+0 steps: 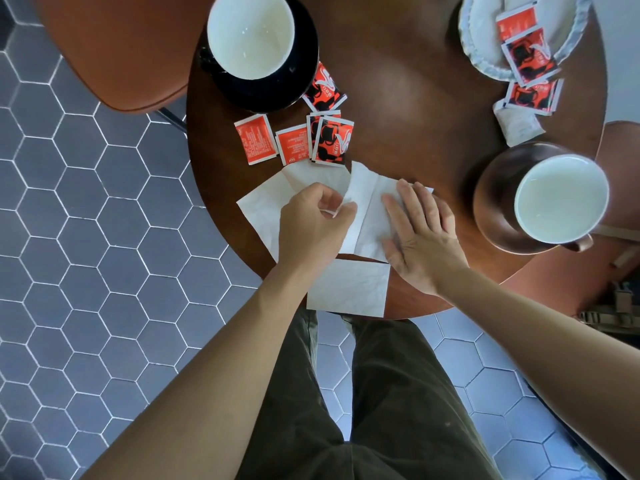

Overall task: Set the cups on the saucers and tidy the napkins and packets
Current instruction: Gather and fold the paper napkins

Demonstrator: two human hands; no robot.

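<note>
A person stood at the near edge of a round dark wooden table point(408, 98), looking straight down at both bare hands. The left hand point(313, 223) had its fingers curled, pinching an edge of a white napkin point(363, 216) that lay partly unfolded at the near middle of the table. The right hand point(420, 233) lay flat and open, fingers straight, pressing down on the right part of that same napkin. A second napkin point(263, 206) spread out to the left under the left hand, and a folded napkin point(349, 289) sat nearest, overhanging the table edge. Just beyond the napkins, loose red packets point(294, 140) lay scattered. At the far left a white-lined cup point(251, 34) sat on a black saucer point(304, 64). At the right another cup point(561, 199) rested on a brown saucer point(495, 202). At the far right a pale plate point(485, 60) held more red packets point(526, 53), some spilling onto the table. Grey hexagonal floor tiles point(86, 202) lay below.
</note>
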